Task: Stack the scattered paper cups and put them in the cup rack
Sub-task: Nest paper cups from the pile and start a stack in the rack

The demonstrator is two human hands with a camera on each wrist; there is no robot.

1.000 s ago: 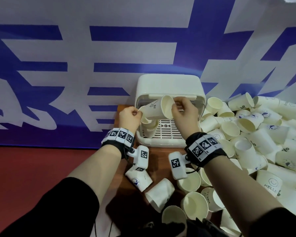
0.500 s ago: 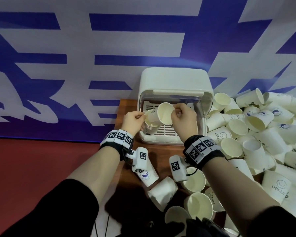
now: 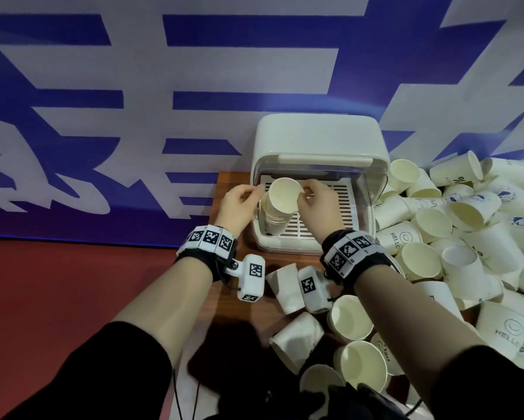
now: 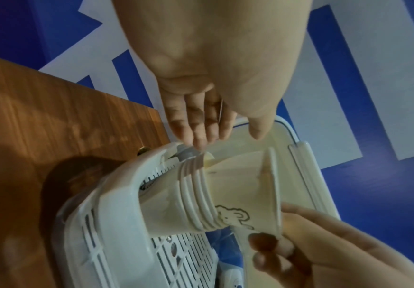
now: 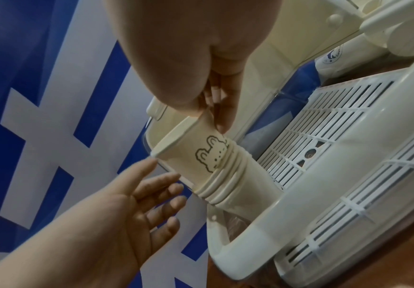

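Note:
The white cup rack [image 3: 318,137] stands open on the wooden table. A stack of paper cups [image 3: 275,223] stands tilted in its front left corner. The top cup [image 3: 285,195], with a bear drawing [image 5: 210,154], is nested partway into the stack [image 5: 232,185]. My right hand [image 3: 303,194] pinches this cup's rim between thumb and fingers [image 5: 221,118]. Just left of the cup, my left hand [image 3: 253,192] holds nothing, its fingers [image 5: 161,185] straight and relaxed. In the left wrist view the left hand [image 4: 215,134] hovers over the stack [image 4: 188,198].
A big heap of loose paper cups [image 3: 466,237] fills the table right of the rack. More cups [image 3: 351,319] lie in front under my right forearm. A blue and white banner stands close behind the rack. The table's left edge [image 3: 221,189] drops to red floor.
The cup, held tilted sideways above the stack, has come down and nested into it. My left hand has let go and opened; the right hand still pinches the rim.

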